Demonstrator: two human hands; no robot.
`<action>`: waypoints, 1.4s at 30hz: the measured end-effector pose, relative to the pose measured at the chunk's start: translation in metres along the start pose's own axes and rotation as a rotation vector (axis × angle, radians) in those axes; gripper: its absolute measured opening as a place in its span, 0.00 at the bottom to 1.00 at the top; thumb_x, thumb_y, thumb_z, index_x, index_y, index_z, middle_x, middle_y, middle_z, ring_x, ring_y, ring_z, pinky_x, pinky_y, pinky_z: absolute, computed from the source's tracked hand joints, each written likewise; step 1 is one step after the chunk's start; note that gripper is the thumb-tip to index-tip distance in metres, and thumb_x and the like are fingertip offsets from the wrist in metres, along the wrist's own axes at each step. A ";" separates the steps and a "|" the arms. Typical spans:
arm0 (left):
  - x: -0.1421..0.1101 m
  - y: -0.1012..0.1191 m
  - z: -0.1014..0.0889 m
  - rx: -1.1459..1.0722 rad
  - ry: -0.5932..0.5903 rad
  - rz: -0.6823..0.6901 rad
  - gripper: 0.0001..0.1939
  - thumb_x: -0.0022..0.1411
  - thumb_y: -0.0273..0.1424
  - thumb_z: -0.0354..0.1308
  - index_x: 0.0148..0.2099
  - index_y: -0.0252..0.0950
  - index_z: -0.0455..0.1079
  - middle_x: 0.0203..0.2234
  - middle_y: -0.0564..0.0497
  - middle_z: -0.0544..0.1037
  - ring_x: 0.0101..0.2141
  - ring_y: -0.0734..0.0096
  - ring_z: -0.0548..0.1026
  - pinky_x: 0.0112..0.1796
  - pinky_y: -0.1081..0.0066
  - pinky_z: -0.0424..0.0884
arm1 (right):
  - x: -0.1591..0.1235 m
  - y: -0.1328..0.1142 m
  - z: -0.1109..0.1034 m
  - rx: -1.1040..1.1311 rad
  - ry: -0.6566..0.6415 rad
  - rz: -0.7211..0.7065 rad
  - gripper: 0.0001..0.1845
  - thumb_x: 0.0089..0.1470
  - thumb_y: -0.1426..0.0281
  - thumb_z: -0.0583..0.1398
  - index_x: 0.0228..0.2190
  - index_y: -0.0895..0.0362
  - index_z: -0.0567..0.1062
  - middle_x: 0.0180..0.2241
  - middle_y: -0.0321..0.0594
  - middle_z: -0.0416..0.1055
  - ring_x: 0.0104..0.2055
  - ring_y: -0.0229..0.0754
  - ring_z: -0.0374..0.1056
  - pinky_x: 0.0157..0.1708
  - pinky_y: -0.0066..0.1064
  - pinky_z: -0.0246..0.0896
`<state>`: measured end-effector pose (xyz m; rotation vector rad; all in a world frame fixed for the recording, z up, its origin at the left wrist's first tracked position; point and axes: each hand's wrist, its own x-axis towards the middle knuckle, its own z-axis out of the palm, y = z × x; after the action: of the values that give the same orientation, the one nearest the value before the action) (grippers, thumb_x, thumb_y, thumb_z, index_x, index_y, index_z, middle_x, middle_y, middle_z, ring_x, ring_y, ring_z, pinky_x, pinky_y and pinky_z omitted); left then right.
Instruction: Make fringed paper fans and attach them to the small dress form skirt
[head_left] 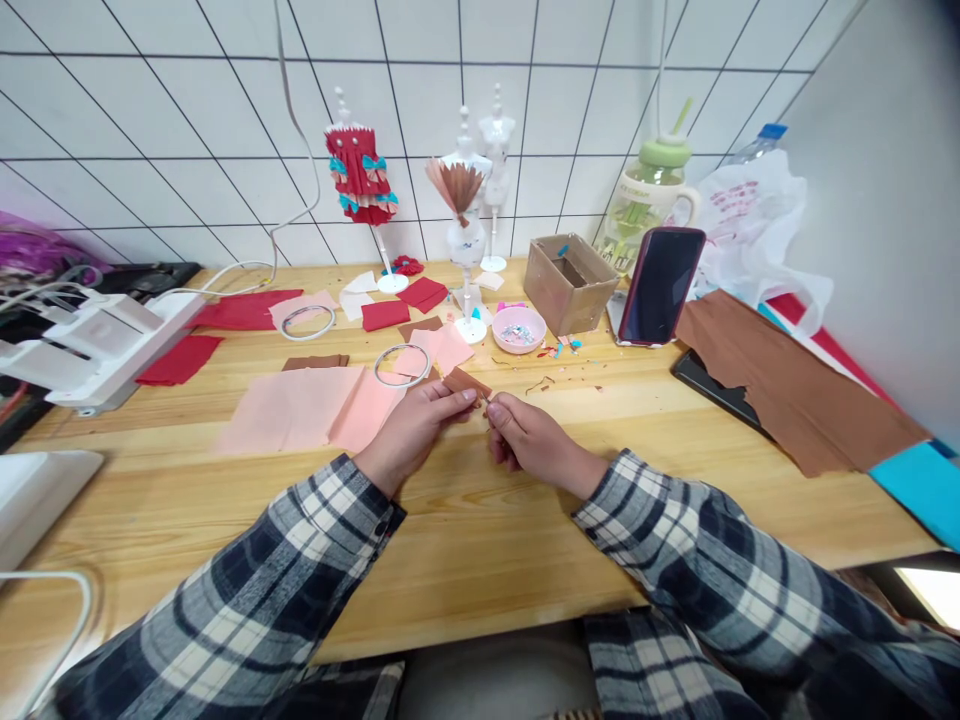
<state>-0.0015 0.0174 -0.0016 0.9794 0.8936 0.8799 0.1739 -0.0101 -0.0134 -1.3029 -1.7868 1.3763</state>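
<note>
My left hand (420,425) pinches a small folded piece of brown paper (466,382) just above the wooden table (480,530). My right hand (529,440) is closed beside it, its fingertips meeting the paper's right end; what it pinches there is too small to name. Both sleeves are plaid. Pink paper sheets (300,408) lie flat just left of my left hand.
Two metal rings (401,365) lie on the table. At the back stand small mannequin stands (360,180), a pink dish of beads (517,330), a cardboard box (570,285) and a propped phone (660,285). Large brown paper (787,385) lies right. Red paper (180,358) and white devices (97,335) sit left.
</note>
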 end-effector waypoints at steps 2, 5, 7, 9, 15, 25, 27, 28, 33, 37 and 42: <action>0.000 0.000 0.000 -0.005 -0.003 0.000 0.07 0.54 0.33 0.67 0.34 0.34 0.77 0.31 0.51 0.80 0.35 0.71 0.74 0.42 0.71 0.67 | 0.000 0.000 0.000 -0.008 -0.004 -0.002 0.17 0.66 0.56 0.44 0.33 0.54 0.61 0.21 0.29 0.67 0.18 0.32 0.62 0.20 0.24 0.56; -0.001 0.000 0.001 -0.011 -0.011 -0.001 0.07 0.54 0.33 0.67 0.34 0.34 0.77 0.31 0.51 0.80 0.35 0.70 0.75 0.41 0.71 0.68 | 0.000 -0.002 -0.001 -0.029 -0.010 -0.006 0.17 0.66 0.57 0.45 0.32 0.54 0.61 0.20 0.28 0.66 0.18 0.32 0.62 0.21 0.25 0.56; -0.001 0.000 0.001 -0.015 -0.014 -0.005 0.07 0.54 0.32 0.67 0.35 0.34 0.78 0.32 0.51 0.81 0.35 0.70 0.75 0.40 0.71 0.68 | 0.000 -0.003 -0.002 -0.050 -0.015 -0.013 0.17 0.66 0.58 0.45 0.31 0.54 0.61 0.20 0.28 0.66 0.18 0.33 0.61 0.22 0.25 0.56; -0.001 0.000 0.001 -0.022 -0.016 -0.009 0.07 0.54 0.32 0.67 0.35 0.34 0.78 0.32 0.50 0.81 0.35 0.69 0.76 0.40 0.70 0.69 | -0.001 -0.003 -0.004 -0.066 -0.017 -0.022 0.17 0.67 0.58 0.45 0.30 0.54 0.61 0.20 0.28 0.66 0.18 0.33 0.61 0.23 0.26 0.56; 0.000 0.001 0.001 -0.016 -0.019 -0.022 0.07 0.52 0.32 0.67 0.33 0.34 0.78 0.30 0.50 0.81 0.33 0.69 0.76 0.39 0.70 0.69 | -0.001 -0.004 -0.006 -0.095 -0.019 -0.045 0.18 0.67 0.59 0.44 0.28 0.54 0.60 0.18 0.29 0.65 0.20 0.33 0.60 0.26 0.27 0.55; -0.001 0.003 -0.002 -0.073 0.048 -0.015 0.07 0.50 0.31 0.68 0.31 0.34 0.76 0.29 0.51 0.79 0.34 0.72 0.74 0.40 0.71 0.68 | -0.002 -0.005 -0.014 -0.073 -0.025 -0.050 0.22 0.65 0.54 0.44 0.29 0.55 0.65 0.22 0.31 0.61 0.26 0.36 0.60 0.30 0.29 0.55; 0.000 0.003 -0.004 -0.085 0.043 -0.019 0.06 0.50 0.30 0.68 0.31 0.33 0.76 0.29 0.51 0.79 0.34 0.71 0.74 0.41 0.70 0.68 | -0.003 -0.004 -0.018 -0.100 -0.010 -0.036 0.23 0.65 0.54 0.44 0.31 0.56 0.68 0.23 0.32 0.61 0.27 0.36 0.59 0.31 0.29 0.55; 0.001 0.002 -0.005 -0.082 0.039 -0.022 0.06 0.50 0.30 0.68 0.31 0.33 0.76 0.29 0.50 0.79 0.34 0.71 0.74 0.41 0.70 0.68 | -0.003 -0.004 -0.019 -0.112 -0.011 -0.028 0.24 0.65 0.54 0.44 0.31 0.56 0.68 0.23 0.32 0.61 0.27 0.36 0.59 0.31 0.29 0.55; 0.002 0.002 -0.006 -0.037 -0.034 -0.030 0.05 0.51 0.29 0.67 0.32 0.33 0.78 0.29 0.50 0.80 0.32 0.72 0.74 0.39 0.72 0.68 | -0.002 -0.002 -0.020 -0.140 -0.027 -0.048 0.24 0.65 0.55 0.43 0.31 0.56 0.69 0.24 0.33 0.61 0.28 0.37 0.59 0.31 0.29 0.54; 0.002 0.001 -0.007 0.005 -0.096 -0.053 0.08 0.53 0.31 0.66 0.37 0.33 0.79 0.34 0.47 0.82 0.37 0.67 0.76 0.44 0.68 0.68 | -0.002 -0.003 -0.020 -0.167 -0.017 -0.055 0.22 0.65 0.56 0.44 0.30 0.56 0.68 0.26 0.34 0.63 0.29 0.37 0.61 0.32 0.29 0.55; 0.003 -0.001 -0.012 0.080 -0.155 -0.067 0.10 0.54 0.33 0.66 0.38 0.33 0.79 0.36 0.45 0.82 0.38 0.62 0.78 0.46 0.63 0.69 | -0.002 -0.007 -0.021 -0.189 -0.046 -0.039 0.21 0.65 0.58 0.45 0.29 0.56 0.68 0.28 0.35 0.65 0.30 0.37 0.60 0.34 0.29 0.54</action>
<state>-0.0109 0.0233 -0.0071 1.0656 0.8293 0.7065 0.1895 -0.0030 0.0009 -1.3334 -2.0029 1.2502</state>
